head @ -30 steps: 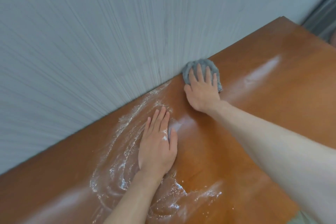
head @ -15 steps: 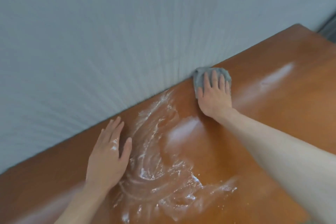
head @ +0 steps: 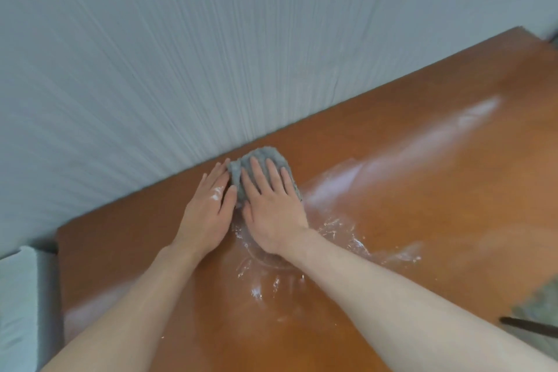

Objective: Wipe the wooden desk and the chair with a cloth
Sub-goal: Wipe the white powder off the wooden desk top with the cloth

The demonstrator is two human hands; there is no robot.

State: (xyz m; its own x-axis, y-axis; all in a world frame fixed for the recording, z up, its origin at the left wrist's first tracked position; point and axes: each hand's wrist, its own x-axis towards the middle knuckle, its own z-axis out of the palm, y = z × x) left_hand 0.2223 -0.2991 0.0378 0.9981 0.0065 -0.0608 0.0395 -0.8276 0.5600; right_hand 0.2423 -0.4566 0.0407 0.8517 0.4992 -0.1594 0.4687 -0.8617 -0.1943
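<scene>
Fingers (head: 265, 178) of the right hand (head: 271, 208) lie straight, pressing the gray cloth (head: 262, 157) flat against the wooden desk (head: 422, 190) at 12 o'clock beside the wall, presumably to trap white residue (head: 332, 229), while the open left hand (head: 208, 211) braces alongside, touching its edge.

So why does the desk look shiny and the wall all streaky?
Head view: light glares off the wooden desk in pale bands; the wall smears into streaks from motion blur; the hands and cloth look sharper.
</scene>
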